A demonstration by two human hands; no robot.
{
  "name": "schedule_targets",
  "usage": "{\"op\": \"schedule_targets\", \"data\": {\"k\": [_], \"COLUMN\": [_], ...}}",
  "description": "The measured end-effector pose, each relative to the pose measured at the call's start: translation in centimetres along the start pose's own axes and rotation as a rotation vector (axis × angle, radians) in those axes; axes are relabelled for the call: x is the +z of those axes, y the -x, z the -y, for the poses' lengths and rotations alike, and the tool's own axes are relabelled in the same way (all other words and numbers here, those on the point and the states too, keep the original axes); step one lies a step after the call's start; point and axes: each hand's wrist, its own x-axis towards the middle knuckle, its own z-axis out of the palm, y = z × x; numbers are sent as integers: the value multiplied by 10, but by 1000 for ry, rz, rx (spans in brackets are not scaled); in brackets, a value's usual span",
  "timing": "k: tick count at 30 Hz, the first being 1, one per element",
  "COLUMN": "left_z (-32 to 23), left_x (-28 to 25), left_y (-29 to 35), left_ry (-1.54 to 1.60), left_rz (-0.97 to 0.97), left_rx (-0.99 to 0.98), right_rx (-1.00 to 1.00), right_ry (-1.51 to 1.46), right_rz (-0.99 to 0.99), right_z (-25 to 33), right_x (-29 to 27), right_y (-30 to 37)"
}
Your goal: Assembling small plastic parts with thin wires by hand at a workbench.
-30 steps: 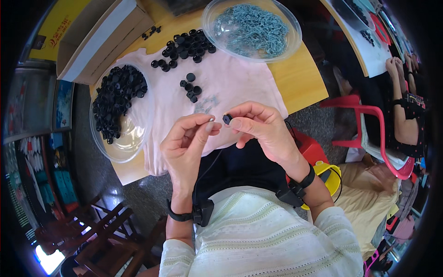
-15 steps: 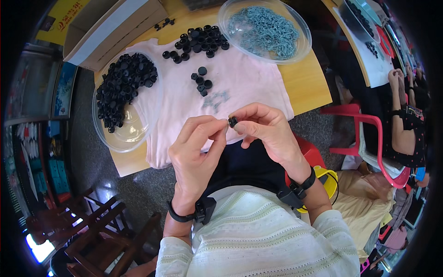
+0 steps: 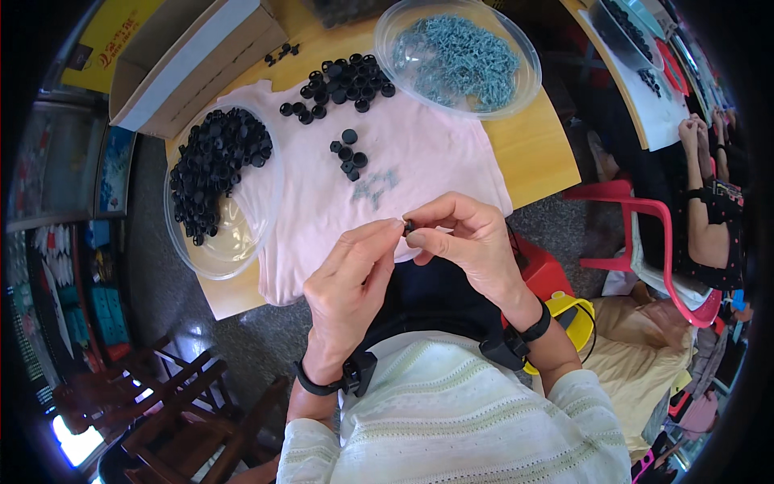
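Observation:
Above the near edge of a pink cloth, my two hands meet at the fingertips. My right hand pinches a small black plastic part between thumb and forefinger, which cover much of it. My left hand is closed too, its thumb and fingertips pressed together against the part's left side; whatever they grip is hidden. Just beyond lie several thin grey metal pieces, too small to name surely. Farther up the cloth is a small cluster of black round caps and knobs.
A clear bowl of black parts stands left, another of blue-grey metal pieces at back right. More black caps lie at the back near a cardboard box. Right are a red chair and another person's arm.
My right fingers have closed further over the black part, so less of it shows. Both hands sit slightly lower in the picture, and the whole view has shifted a little.

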Motion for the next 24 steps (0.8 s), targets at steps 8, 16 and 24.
{"op": "schedule_targets", "data": {"k": [8,16,24], "left_z": [29,47,58], "left_x": [-4,-5,5], "left_y": [-39,-68,-85], "left_ry": [-229,-443,-428], "left_rz": [-84,6,63], "left_rx": [-229,-124,-165], "right_rx": [41,33,16], "right_ry": [-7,-34,-1], "right_rz": [-74,-51,-39], "right_z": [5,4,2], "right_x": [-13,-21,-21], "right_y": [-16,-23,-26]}}
